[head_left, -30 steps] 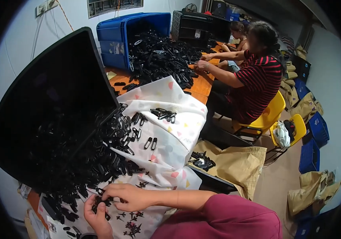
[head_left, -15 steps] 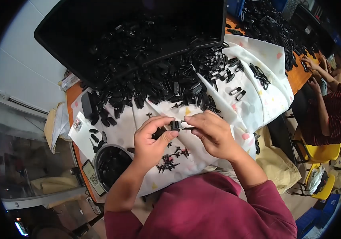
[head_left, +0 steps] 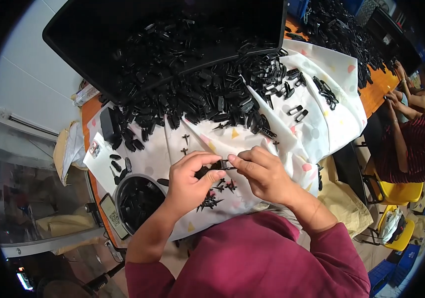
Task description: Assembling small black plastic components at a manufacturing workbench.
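Both hands are closed on one black clip-like piece [head_left: 222,165], low centre of the frame, clear of the cloth. The grip of the left hand [head_left: 192,180] pinches its left end between thumb and fingers; the right hand [head_left: 263,175] holds its right end by the fingertips. A further dark item shows within the left hand; its kind cannot be told. Small spiked black parts [head_left: 211,201] lie just below the hands, partly covered by the left. Lower left, a round bowl [head_left: 118,210] contains black pieces; a flat rectangular item [head_left: 114,217] lies beside it. White patterned cloth [head_left: 334,131] covers most of the table [head_left: 91,109], with two loose black frames [head_left: 298,113] right of centre. At the upper left, a large black bin [head_left: 98,35] lies tipped, its mouth toward the person, black pieces heaped inside and across its lip. Upper right: another black heap [head_left: 332,31] and a co-worker in a striped top [head_left: 403,154]
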